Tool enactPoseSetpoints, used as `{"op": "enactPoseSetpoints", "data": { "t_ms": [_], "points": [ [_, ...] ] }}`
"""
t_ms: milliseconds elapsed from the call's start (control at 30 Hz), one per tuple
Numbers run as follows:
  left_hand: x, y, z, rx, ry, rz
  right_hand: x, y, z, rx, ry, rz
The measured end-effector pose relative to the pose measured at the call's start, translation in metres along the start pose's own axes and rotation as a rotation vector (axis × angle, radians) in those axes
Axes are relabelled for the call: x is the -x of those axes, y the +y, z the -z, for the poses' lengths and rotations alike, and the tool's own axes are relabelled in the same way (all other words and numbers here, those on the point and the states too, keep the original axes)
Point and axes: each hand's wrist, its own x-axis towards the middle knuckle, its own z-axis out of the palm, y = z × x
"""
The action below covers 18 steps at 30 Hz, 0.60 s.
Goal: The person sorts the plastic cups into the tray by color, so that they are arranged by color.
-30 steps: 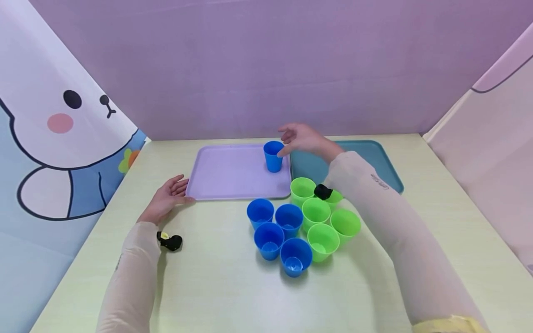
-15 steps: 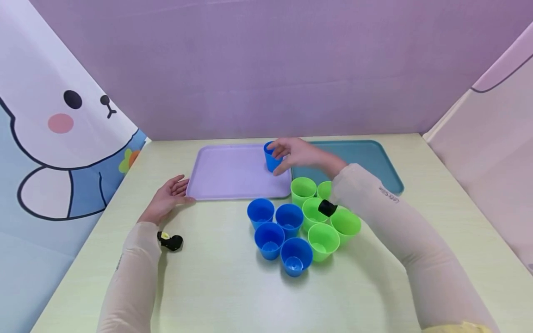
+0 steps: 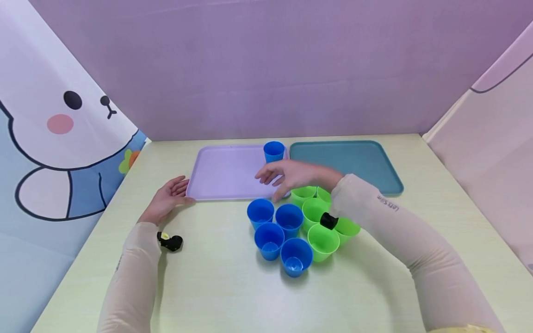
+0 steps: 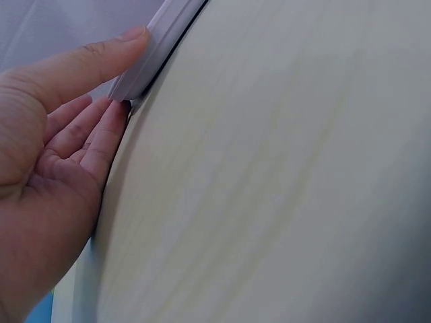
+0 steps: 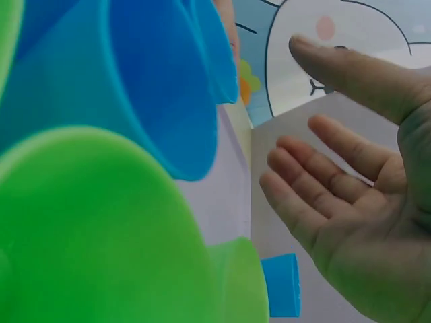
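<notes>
My left hand [image 3: 165, 200] lies at the near left corner of the light purple tray [image 3: 229, 173]. Its thumb touches the near rim and its loosely extended fingers rest along the left side, as the left wrist view shows. A blue cup [image 3: 274, 151] stands upright on the tray at the far right. My right hand [image 3: 293, 175] hovers over the tray's near right part with fingers spread and nothing in them. Just below it are several blue cups [image 3: 269, 240], upright and grouped. Several green cups [image 3: 323, 242] stand close beside them, partly hidden by my right wrist.
A teal tray [image 3: 350, 159] lies right of the purple one, edge to edge. Both sit on a pale wooden table [image 3: 208, 277]. A purple cloth wall [image 3: 266, 69] rises behind, and a printed cartoon panel [image 3: 62, 162] stands at left.
My right hand has come away from the blue cup on the tray and moved down toward the grouped cups. The left hand stays at the tray's corner.
</notes>
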Motion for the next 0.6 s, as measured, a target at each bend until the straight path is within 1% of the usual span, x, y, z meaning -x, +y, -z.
{"op": "enactPoseSetpoints", "data": {
  "t_ms": [133, 267, 467, 600],
  "points": [
    [0.000, 0.000, 0.000, -0.007, -0.003, 0.000, -0.002, 0.003, -0.006, -0.003, -0.063, 0.029],
    [0.000, -0.001, 0.000, -0.007, -0.004, -0.004, -0.004, 0.004, -0.011, -0.013, -0.098, 0.044],
    [0.000, 0.000, -0.001, -0.004, 0.000, -0.003, -0.008, 0.005, -0.017, -0.023, -0.136, 0.024],
    [0.000, 0.002, -0.002, -0.012, 0.000, 0.000, -0.011, 0.004, -0.021, -0.006, -0.152, 0.014]
  ]
}}
